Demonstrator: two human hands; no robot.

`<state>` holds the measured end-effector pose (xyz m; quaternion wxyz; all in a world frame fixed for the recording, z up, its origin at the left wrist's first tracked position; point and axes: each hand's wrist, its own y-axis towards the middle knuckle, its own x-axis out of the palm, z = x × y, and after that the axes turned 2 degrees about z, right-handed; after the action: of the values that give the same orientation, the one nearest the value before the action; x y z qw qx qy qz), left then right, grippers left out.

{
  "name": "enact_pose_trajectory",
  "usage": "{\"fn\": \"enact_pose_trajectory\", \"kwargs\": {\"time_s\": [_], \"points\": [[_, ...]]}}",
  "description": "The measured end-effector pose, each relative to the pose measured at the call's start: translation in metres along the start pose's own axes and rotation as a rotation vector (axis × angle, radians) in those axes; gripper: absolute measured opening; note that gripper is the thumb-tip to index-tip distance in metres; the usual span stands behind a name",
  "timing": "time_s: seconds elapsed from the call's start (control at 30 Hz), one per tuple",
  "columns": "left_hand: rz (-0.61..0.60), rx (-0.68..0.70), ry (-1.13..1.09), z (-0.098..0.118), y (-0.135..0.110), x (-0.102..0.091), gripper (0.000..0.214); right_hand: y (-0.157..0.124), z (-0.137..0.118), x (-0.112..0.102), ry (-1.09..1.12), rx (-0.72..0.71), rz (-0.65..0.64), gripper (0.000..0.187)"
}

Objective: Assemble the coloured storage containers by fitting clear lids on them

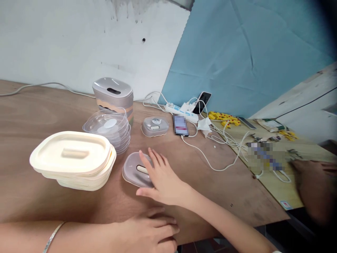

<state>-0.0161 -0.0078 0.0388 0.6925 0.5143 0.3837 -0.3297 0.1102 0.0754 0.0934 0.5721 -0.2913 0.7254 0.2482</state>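
Resting open and flat: right hand (pixel 163 180) on the grey lid (pixel 134 173), left hand (pixel 154 232) on the table (pixel 216 189).

The grey lid (pixel 131 174), rounded and translucent with a pale oval tab on top, lies flat, near, just left of centre.

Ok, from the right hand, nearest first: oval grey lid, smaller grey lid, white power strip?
1. Oval grey lid, touching, under the right hand.
2. Smaller grey lid, farther back, mid-table.
3. White power strip, back by the wall.
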Motion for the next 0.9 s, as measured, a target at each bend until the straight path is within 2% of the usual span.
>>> {"fn": "enact_pose_trajectory", "kwargs": {"time_s": [0.07, 0.13, 0.2, 0.3, 0.4, 0.5, 0.63, 0.73, 0.83, 0.9], "points": [[0.054, -0.007, 0.018, 0.000, 0.000, 0.000, 0.024, 0.012, 0.000, -0.023, 0.049, -0.019, 0.154, 0.088], [0.094, -0.005, 0.025, -0.001, 0.000, 0.000, 0.026, 0.031, -0.003, -0.047, 0.055, -0.065, 0.358, 0.063], [0.085, 0.010, 0.029, -0.001, 0.000, -0.001, 0.027, 0.053, -0.007, -0.065, -0.003, -0.173, 0.433, 0.042], [0.080, 0.015, 0.025, -0.002, 0.001, 0.004, 0.029, 0.086, -0.012, -0.075, -0.158, -0.302, 0.376, 0.034], [0.174, -0.049, -0.009, -0.005, 0.000, 0.019, 0.030, 0.106, -0.015, -0.075, -0.236, -0.317, 0.290, 0.025], [0.230, -0.089, -0.054, -0.006, -0.001, 0.029, 0.028, 0.114, -0.018, -0.077, -0.218, -0.313, 0.239, 0.017], [0.198, -0.093, -0.082, -0.005, -0.002, 0.027, 0.026, 0.113, -0.017, -0.084, -0.152, -0.308, 0.245, 0.012], [0.174, -0.076, -0.061, -0.005, -0.003, 0.028, 0.026, 0.098, -0.010, -0.088, 0.016, -0.327, 0.405, 0.007], [0.191, -0.036, -0.013, -0.007, -0.005, 0.036, 0.028, 0.066, 0.000, -0.085, 0.442, -0.267, 0.627, 0.004], [0.182, -0.021, 0.027, -0.008, -0.005, 0.042, 0.028, 0.040, 0.007, -0.079, 0.813, -0.157, 0.682, 0.008]]}}
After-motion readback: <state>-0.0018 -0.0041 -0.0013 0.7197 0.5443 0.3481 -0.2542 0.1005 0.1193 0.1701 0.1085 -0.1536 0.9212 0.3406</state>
